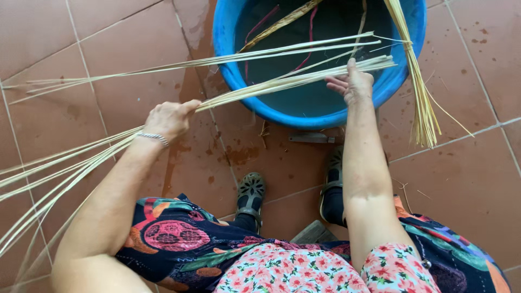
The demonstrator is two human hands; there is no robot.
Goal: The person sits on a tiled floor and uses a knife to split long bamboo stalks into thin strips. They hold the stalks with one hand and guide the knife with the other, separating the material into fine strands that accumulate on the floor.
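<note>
Holding a bundle of pale straw strips across my lap line, long axis running from low left to upper right, over the rim of the blue tub. My left hand is clamped around the bundle near its middle, fingers wrapped over the top. My right hand sits at the far ends of the same strips, above the tub's dark water; its fingers are loosely spread, tips touching the ends, not closed on them. So the strips pass through the left hand and end at the right; the left is the nearer grip, the right only the guide.

A second fan of strips lies just beyond, roughly parallel, apart from both hands. Another sheaf hangs over the tub's right rim, drooping to the reddish tiled floor, just right of the right hand, not touched. Loose tails spread off to the left, past my elbow. My sandalled feet rest below the tub.
</note>
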